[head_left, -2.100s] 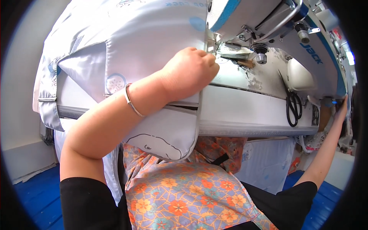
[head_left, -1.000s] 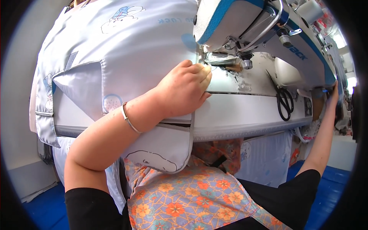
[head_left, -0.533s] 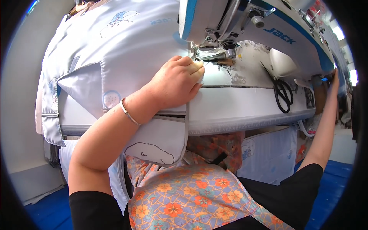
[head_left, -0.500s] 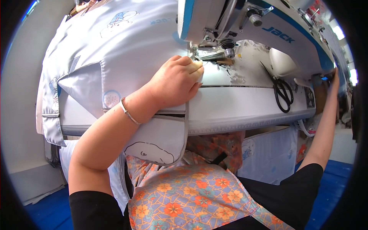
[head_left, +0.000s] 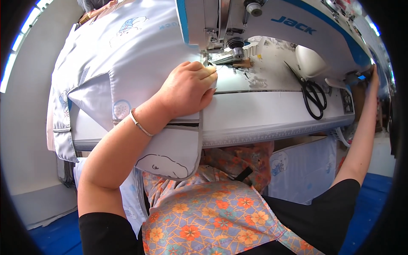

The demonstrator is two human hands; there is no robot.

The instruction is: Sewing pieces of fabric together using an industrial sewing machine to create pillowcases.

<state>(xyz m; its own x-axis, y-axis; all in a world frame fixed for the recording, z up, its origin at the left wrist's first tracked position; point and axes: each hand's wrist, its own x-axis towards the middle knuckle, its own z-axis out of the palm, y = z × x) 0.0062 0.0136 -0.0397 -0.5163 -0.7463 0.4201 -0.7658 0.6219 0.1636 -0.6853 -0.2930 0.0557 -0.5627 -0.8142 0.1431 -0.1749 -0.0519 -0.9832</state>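
Note:
My left hand (head_left: 187,89) is closed on the edge of a pale grey printed fabric piece (head_left: 148,63), right beside the needle area of a white and blue sewing machine (head_left: 272,25). The fabric spreads over the table to the left, and a flap with grey binding and a cartoon outline (head_left: 170,157) hangs over the front edge below my wrist. My right hand (head_left: 374,78) reaches up to the right end of the machine and touches it there. Its fingers are mostly hidden behind the machine's end.
Black scissors (head_left: 313,100) lie on the machine bed, with lint and thread scraps (head_left: 255,78) near the needle. A ruler strip (head_left: 272,136) runs along the table's front edge. More printed fabric (head_left: 301,170) hangs below. Another person's arm (head_left: 95,12) shows at the far left.
The whole view has shifted slightly, so the machine sits farther left and higher in it. My left hand still grips the fabric by the needle, and my right hand stays at the machine's end.

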